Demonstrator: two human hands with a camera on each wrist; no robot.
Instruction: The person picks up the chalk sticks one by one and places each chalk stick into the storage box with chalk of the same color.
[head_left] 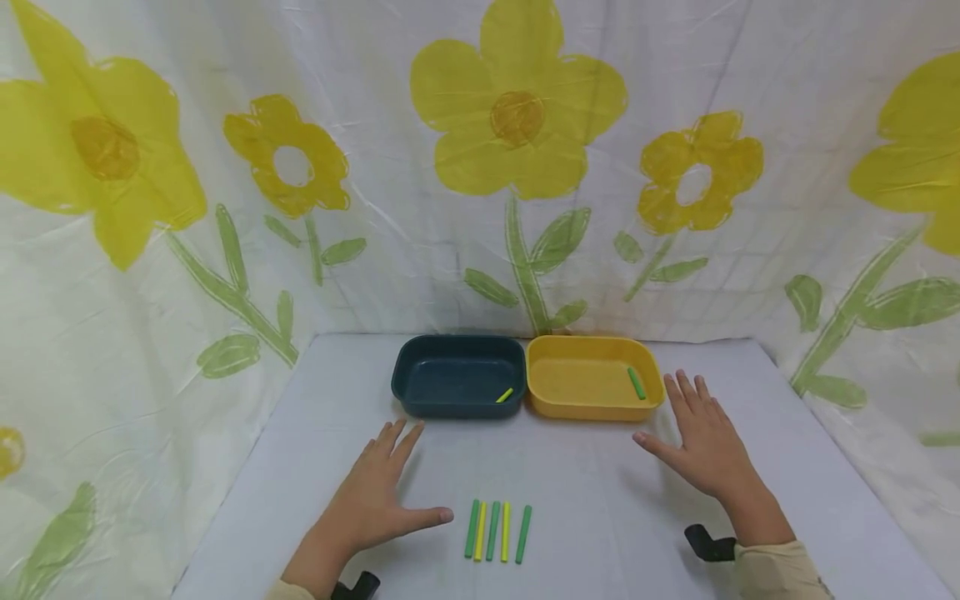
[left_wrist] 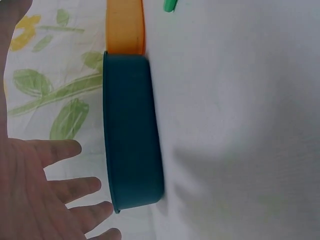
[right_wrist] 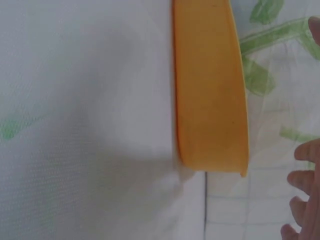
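Several thin green and yellow sticks lie side by side on the white table; a green stick [head_left: 471, 528] is at the row's left end and a yellow stick [head_left: 506, 532] stands further right in it. My left hand [head_left: 371, 498] hovers left of the row, fingers spread, holding nothing. Beyond it is a dark teal tray [head_left: 442, 410] with a short yellow stick [head_left: 505, 395] inside. My right hand [head_left: 705, 437], also spread and holding nothing, is in front of the right end of a yellow tray [head_left: 585, 412]. One green stick [head_left: 636, 383] leans inside that tray.
Both trays stand side by side at the table's back edge. Behind them hangs a white curtain [head_left: 382, 275] printed with yellow flowers. Black wrist mounts [head_left: 708, 543] sit below the hands, near the sleeves [head_left: 776, 571].
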